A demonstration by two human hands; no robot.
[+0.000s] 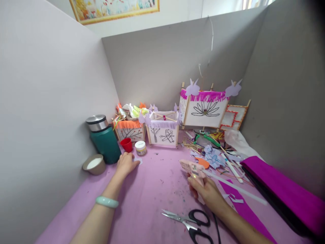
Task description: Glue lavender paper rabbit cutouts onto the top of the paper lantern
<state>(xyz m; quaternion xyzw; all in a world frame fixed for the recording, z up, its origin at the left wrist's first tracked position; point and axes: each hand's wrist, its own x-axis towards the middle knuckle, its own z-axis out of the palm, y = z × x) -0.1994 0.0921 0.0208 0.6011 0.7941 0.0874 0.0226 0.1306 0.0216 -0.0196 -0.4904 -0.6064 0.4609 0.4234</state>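
Here's the right hand (203, 188), fingers wrapped firmly round the grip of a pink glue gun (193, 168), held above the middle-right of the purple tabletop (152, 189), with a long translucent glue stick (238, 188) poking out of its back end. Over on the other side, the left hand (127, 164) is down low, fingers bent, thumb at the edge of a small pale cutout (138, 160); whether it has a pinch on it, I can't tell. And there's the danger: if the gun is hot, any drip could land on skin or tabletop, and a paper piece that thin could slip or crease under a clumsy thumb. Tight quarters, too! The red cup (126, 144) and white-lidded jar (140, 148) sit right beside those fingers, so a careless lift might knock either. Down front, the scissors (180, 218) lie slightly parted, one loop just beside the black cord (216, 225); a tug there could drag them along. On the right, that trailing stick could swing into the crumpled drawn-on paper (213, 156).
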